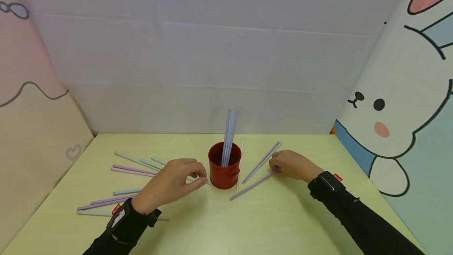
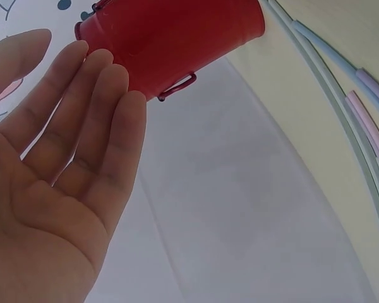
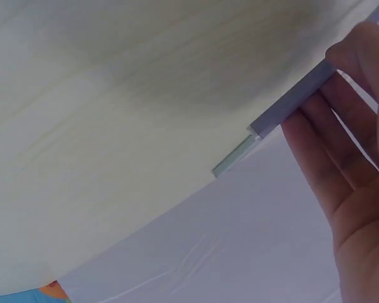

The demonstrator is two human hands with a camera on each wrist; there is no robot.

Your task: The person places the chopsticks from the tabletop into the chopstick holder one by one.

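Purple straw: pinched it near its right end between thumb and fingers of the right hand, to the right of the red cup and just in front of a slanting pair of straws on the table. Held the left hand just left of the cup, with slightly bent fingers gripping nothing, near other straws spread across the table's left side. Saw a bundle of straws standing inside the cup, tilted slightly, but could not tell the held straw's near end as touching the table or apart.
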